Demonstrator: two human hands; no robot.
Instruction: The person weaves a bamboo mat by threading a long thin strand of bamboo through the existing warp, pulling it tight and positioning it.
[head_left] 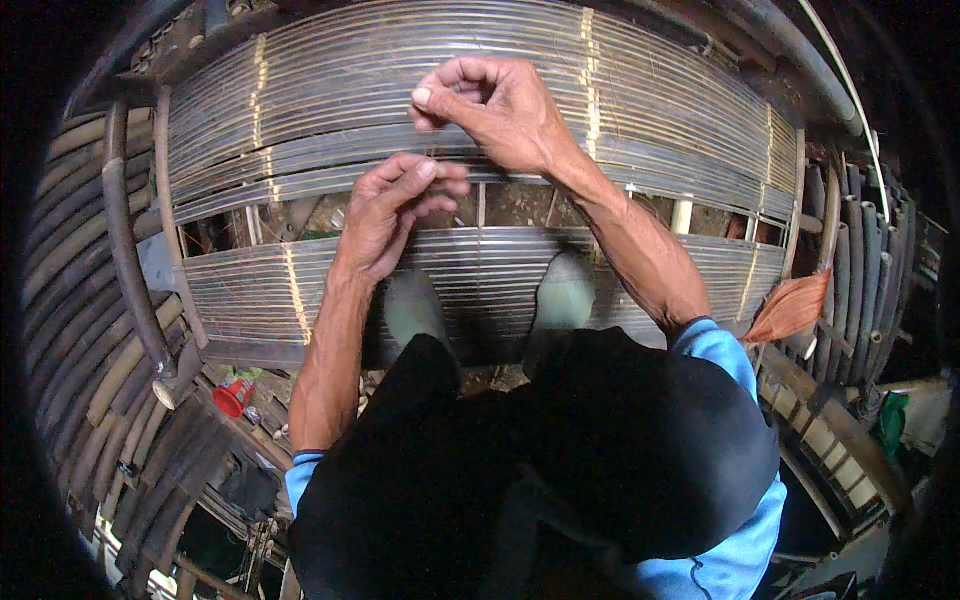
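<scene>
Both of my hands are raised over a slatted bamboo platform [400, 75], whose thin slats are crossed by pale yellow bindings [590, 80]. My right hand [495, 110] is the farther one, with thumb and forefinger pinched together and the other fingers curled. Nearer to me and slightly left, my left hand [395, 205] has its thumb pressed against bent fingers. Anything thin between either set of fingertips is too small to make out. The hands are apart from each other.
A gap [330, 213] with crosspieces splits the slats into two sections. My feet, in pale green footwear [412, 305], rest on the nearer one. Bamboo poles [75, 255] line both sides. A red plastic container [233, 396] lies at left, an orange woven piece [790, 308] at right.
</scene>
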